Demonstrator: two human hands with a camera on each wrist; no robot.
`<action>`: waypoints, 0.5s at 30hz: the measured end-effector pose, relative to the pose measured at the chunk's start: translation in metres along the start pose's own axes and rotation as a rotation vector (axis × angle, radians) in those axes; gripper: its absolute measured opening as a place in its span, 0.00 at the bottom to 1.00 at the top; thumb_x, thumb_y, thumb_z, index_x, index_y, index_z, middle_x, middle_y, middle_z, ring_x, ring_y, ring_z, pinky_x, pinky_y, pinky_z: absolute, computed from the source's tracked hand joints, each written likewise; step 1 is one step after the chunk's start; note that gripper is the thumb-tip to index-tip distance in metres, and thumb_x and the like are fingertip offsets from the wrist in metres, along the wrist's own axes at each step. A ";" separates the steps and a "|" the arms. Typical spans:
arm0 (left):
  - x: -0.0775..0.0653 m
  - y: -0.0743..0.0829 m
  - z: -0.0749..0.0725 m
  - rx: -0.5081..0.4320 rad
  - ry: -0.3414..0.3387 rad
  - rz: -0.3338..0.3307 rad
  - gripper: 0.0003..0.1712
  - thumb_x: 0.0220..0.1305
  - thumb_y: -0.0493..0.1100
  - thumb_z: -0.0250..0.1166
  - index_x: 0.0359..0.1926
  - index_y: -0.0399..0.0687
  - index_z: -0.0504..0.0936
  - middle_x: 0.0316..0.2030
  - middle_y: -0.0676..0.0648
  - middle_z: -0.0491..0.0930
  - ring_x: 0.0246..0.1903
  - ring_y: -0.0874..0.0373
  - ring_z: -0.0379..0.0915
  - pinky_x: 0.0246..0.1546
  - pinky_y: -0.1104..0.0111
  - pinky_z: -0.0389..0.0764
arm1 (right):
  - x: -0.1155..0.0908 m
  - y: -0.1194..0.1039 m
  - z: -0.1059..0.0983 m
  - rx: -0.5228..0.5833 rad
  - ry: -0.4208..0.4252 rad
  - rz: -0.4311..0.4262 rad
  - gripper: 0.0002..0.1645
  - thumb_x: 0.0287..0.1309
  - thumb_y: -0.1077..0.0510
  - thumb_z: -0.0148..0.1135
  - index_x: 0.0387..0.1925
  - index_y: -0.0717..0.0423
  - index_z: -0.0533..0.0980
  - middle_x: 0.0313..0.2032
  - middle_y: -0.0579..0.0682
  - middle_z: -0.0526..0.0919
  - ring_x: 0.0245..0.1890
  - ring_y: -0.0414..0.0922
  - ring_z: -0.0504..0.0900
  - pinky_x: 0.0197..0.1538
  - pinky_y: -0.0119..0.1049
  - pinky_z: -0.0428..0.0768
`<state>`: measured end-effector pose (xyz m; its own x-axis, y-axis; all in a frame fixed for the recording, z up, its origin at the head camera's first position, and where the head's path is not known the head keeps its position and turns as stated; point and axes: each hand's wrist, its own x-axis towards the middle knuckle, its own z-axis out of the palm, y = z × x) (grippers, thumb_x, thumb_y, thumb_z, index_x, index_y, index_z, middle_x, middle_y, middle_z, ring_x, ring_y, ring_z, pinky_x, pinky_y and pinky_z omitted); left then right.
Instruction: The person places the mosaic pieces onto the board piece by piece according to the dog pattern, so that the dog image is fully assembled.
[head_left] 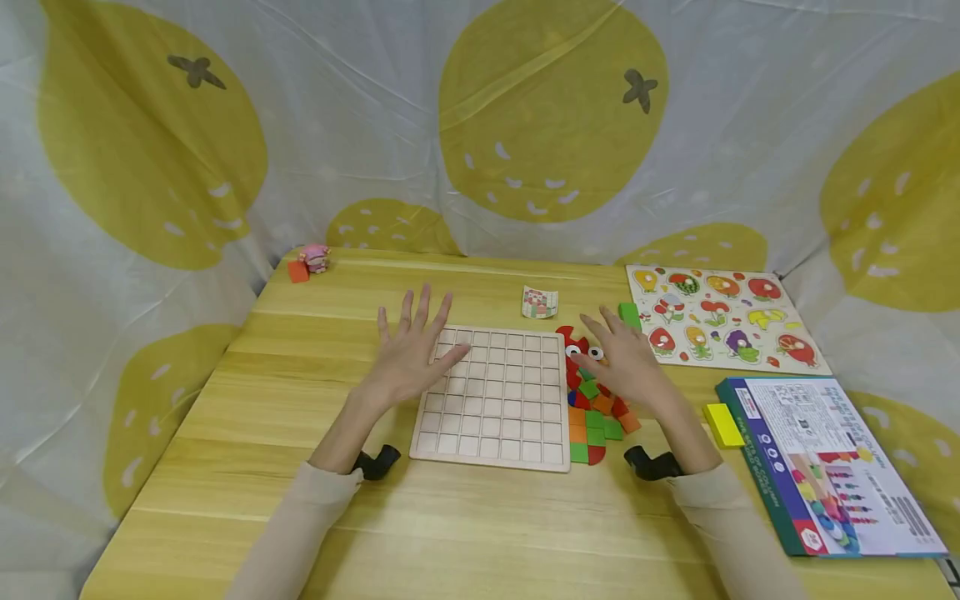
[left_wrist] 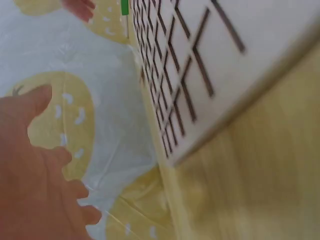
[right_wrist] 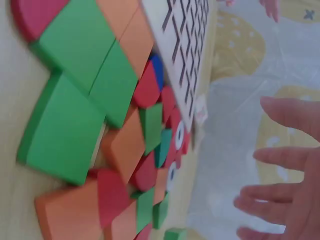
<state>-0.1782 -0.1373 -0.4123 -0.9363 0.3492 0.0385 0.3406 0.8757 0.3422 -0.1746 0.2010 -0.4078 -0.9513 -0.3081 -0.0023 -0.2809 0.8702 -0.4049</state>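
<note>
A pale wooden grid board (head_left: 491,408) lies flat on the table, its square cells bare. My left hand (head_left: 405,358), fingers spread, hovers over the board's upper left edge and holds nothing. To the board's right is a loose heap of red, green and orange flat blocks (head_left: 595,432), some with white eye discs (head_left: 595,353). Over the far end of that heap my right hand (head_left: 624,357) spreads its fingers, also without a thing in it. The right wrist view shows the green blocks (right_wrist: 65,127) close up, with the right hand (right_wrist: 290,175) raised beyond them.
A small printed card (head_left: 540,302) lies behind the board. At the right are a fruit puzzle board (head_left: 720,321), a green block (head_left: 629,314), a yellow block (head_left: 723,426) and a flat box (head_left: 840,467). A pink figurine (head_left: 315,257) and orange cube (head_left: 297,272) stand far left.
</note>
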 end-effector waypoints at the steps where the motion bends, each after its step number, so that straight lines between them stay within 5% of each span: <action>1: -0.001 -0.005 0.001 -0.031 -0.036 0.004 0.50 0.65 0.74 0.44 0.76 0.64 0.31 0.75 0.48 0.18 0.75 0.43 0.15 0.66 0.32 0.21 | 0.001 0.005 -0.001 0.034 0.003 0.005 0.38 0.65 0.46 0.57 0.71 0.57 0.61 0.70 0.68 0.58 0.65 0.65 0.65 0.64 0.66 0.64; 4: -0.004 -0.018 0.002 -0.136 -0.161 0.013 0.55 0.60 0.75 0.50 0.75 0.68 0.27 0.75 0.47 0.18 0.75 0.41 0.16 0.66 0.32 0.23 | 0.007 0.018 0.000 0.156 0.024 0.053 0.29 0.64 0.53 0.59 0.64 0.60 0.70 0.56 0.66 0.73 0.37 0.58 0.79 0.36 0.48 0.81; 7: -0.008 -0.030 0.003 -0.214 -0.283 0.025 0.63 0.55 0.74 0.59 0.75 0.68 0.26 0.75 0.44 0.19 0.75 0.40 0.17 0.66 0.32 0.24 | 0.014 0.028 0.004 0.268 0.040 0.153 0.22 0.63 0.56 0.60 0.56 0.60 0.77 0.34 0.59 0.79 0.16 0.46 0.69 0.18 0.34 0.68; 10: -0.011 -0.037 0.004 -0.221 -0.376 0.043 0.69 0.49 0.72 0.66 0.76 0.62 0.28 0.75 0.40 0.21 0.75 0.38 0.18 0.67 0.32 0.26 | 0.020 0.035 0.010 0.333 0.038 0.258 0.18 0.62 0.54 0.62 0.50 0.59 0.81 0.17 0.50 0.75 0.11 0.42 0.64 0.16 0.31 0.63; 15: -0.013 -0.044 0.006 -0.215 -0.483 0.085 0.78 0.39 0.67 0.76 0.77 0.52 0.30 0.74 0.34 0.21 0.74 0.36 0.15 0.66 0.31 0.27 | 0.029 0.041 0.019 0.384 0.011 0.359 0.17 0.60 0.53 0.64 0.47 0.56 0.83 0.11 0.42 0.68 0.12 0.41 0.64 0.18 0.30 0.62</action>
<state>-0.1803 -0.1785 -0.4339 -0.7429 0.5741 -0.3442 0.3413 0.7672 0.5430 -0.2111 0.2208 -0.4424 -0.9809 -0.0111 -0.1940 0.1277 0.7157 -0.6867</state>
